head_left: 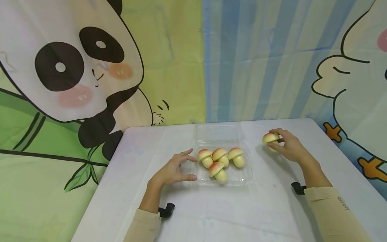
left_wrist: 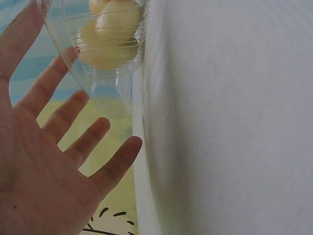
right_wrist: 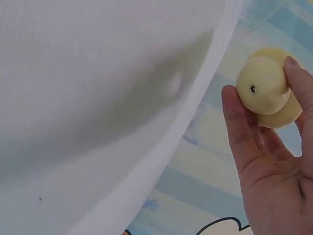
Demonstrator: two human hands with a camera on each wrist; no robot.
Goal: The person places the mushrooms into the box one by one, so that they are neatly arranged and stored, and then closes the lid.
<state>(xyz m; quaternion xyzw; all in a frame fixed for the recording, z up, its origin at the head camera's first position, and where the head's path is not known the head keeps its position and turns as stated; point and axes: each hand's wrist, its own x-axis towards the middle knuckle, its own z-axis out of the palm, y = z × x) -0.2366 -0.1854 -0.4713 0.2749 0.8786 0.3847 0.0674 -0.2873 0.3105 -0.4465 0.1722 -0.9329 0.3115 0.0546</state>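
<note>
A clear plastic clamshell box point(head_left: 242, 176) lies on the table with its lid point(head_left: 218, 133) folded back. Several toy mushrooms point(head_left: 220, 157), pale yellow with reddish cap tops, are inside. My left hand point(head_left: 173, 169) is at the box's left side, its fingers spread and holding nothing; in the left wrist view, fingertips reach the clear wall point(left_wrist: 61, 41). To the right of the box, my right hand point(head_left: 288, 146) pinches another toy mushroom point(head_left: 270, 137) between thumb and fingers above the table. Its stem end point(right_wrist: 261, 90), marked by a dark spot, faces the right wrist camera.
A white cloth covers the table point(head_left: 208, 215). Behind it hangs a printed backdrop point(head_left: 169, 60) with a panda and stripes. Small black wrist devices point(head_left: 167, 210) are on both forearms.
</note>
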